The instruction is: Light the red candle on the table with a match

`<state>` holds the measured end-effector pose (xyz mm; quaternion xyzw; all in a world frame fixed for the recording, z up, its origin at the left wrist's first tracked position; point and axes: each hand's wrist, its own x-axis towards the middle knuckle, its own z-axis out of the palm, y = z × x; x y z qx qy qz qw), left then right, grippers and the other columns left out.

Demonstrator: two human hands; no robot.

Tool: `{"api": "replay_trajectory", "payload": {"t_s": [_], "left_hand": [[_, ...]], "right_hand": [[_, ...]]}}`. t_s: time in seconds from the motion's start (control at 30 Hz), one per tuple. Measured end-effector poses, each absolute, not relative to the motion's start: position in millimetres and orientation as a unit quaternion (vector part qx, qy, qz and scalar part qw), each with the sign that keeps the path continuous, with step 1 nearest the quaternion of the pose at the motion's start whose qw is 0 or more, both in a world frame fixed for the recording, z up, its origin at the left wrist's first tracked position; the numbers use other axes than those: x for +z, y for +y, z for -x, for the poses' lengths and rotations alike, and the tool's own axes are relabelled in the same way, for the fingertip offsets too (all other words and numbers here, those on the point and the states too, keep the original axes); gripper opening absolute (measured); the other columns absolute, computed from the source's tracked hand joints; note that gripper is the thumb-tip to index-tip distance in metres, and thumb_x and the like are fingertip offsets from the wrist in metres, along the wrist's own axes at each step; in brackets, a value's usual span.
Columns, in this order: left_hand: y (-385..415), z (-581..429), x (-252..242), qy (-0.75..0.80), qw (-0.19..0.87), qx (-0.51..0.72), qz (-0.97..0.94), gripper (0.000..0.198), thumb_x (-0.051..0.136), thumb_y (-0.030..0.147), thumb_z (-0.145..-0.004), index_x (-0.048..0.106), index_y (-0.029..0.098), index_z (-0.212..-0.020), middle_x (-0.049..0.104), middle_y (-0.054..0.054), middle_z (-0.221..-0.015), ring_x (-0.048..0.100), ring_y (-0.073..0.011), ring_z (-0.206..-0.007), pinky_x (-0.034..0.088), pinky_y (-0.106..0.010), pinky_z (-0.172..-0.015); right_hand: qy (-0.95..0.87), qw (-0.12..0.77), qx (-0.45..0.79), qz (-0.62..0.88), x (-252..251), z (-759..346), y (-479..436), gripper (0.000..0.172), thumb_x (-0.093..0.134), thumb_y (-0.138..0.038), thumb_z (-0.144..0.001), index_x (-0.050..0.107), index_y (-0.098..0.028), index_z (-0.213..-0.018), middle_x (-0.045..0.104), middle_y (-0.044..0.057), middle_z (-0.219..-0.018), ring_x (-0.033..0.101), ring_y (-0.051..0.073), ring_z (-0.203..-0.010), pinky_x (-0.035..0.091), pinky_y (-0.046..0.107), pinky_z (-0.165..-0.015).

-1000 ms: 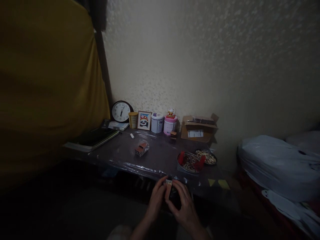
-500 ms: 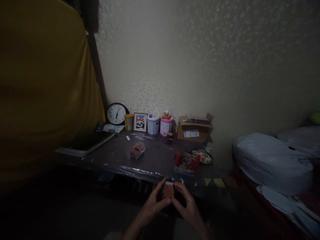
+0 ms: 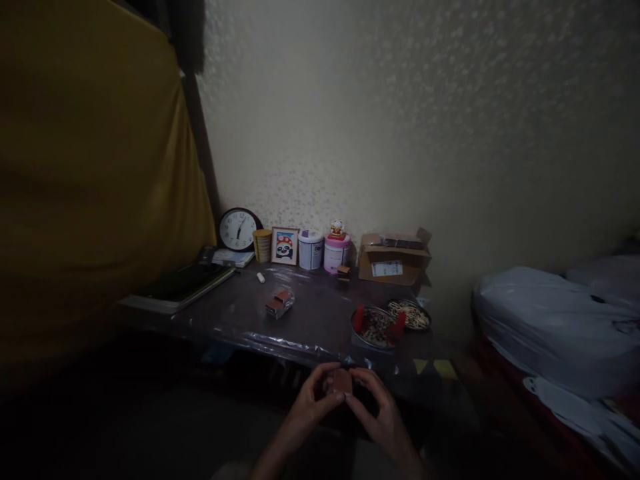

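Observation:
Both my hands hold a small reddish-brown box point(image 3: 343, 382), which looks like a matchbox, just in front of the table's near edge. My left hand point(image 3: 316, 395) grips its left side, thumb at the lower edge and fingers curled at the top. On the other side, my right hand point(image 3: 373, 400) pinches it in the same way. Beyond the hands stands a round bowl point(image 3: 375, 328) with small dark-and-pale bits and two red pieces at its sides. Behind it, a round dish point(image 3: 409, 315) holds thin pale sticks. Similar brown boxes point(image 3: 279, 303) lie in clear plastic on the table.
The dark table point(image 3: 310, 303) has a clear plastic cover. Along the wall are a clock point(image 3: 239, 229), a yellow cup point(image 3: 262, 246), a panda picture point(image 3: 285, 246), two tubs point(image 3: 311, 251) and a cardboard box point(image 3: 385, 259). A white plastic bag point(image 3: 545, 320) sits at right.
The white strip at the top of the matchbox no longer shows, and my fingers have closed in over its top edge. The whole view has shifted slightly.

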<state>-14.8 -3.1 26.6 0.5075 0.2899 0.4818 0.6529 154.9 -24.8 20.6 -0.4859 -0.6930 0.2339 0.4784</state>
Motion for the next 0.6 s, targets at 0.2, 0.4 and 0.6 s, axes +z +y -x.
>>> {"api": "replay_trajectory", "payload": {"t_s": [0.2, 0.4, 0.6], "left_hand": [[-1.9, 15.6, 26.7, 0.304, 0.644, 0.475, -0.517, 0.046, 0.073, 0.032, -0.063, 0.060, 0.022, -0.106, 0.067, -0.004, -0.099, 0.057, -0.0201, -0.095, 0.041, -0.028, -0.085], [-1.7, 13.7, 25.9, 0.303, 0.654, 0.478, -0.502, 0.047, 0.073, 0.030, -0.063, 0.059, 0.023, -0.107, 0.067, -0.003, -0.099, 0.058, -0.0181, -0.094, 0.042, -0.026, -0.084], [-1.1, 12.3, 23.4, 0.287, 0.665, 0.487, -0.489, 0.047, 0.075, 0.029, -0.062, 0.059, 0.024, -0.106, 0.066, -0.002, -0.095, 0.058, -0.0164, -0.090, 0.043, -0.025, -0.081]], "right_hand": [[-0.696, 0.479, 0.216, 0.489, 22.0, -155.8, -24.9, 0.026, 0.060, -0.031, -0.079, 0.059, -0.022, -0.103, 0.061, 0.005, -0.106, 0.058, 0.020, -0.099, 0.048, 0.030, -0.087], [-0.693, 0.483, 0.203, 0.495, 20.7, -156.5, -24.0, 0.025, 0.061, -0.030, -0.078, 0.059, -0.023, -0.102, 0.061, 0.005, -0.106, 0.058, 0.020, -0.099, 0.048, 0.030, -0.087], [-0.691, 0.485, 0.211, 0.493, 26.1, -154.5, -26.0, 0.024, 0.060, -0.030, -0.078, 0.060, -0.022, -0.101, 0.062, 0.005, -0.104, 0.060, 0.020, -0.096, 0.049, 0.029, -0.085]]}}
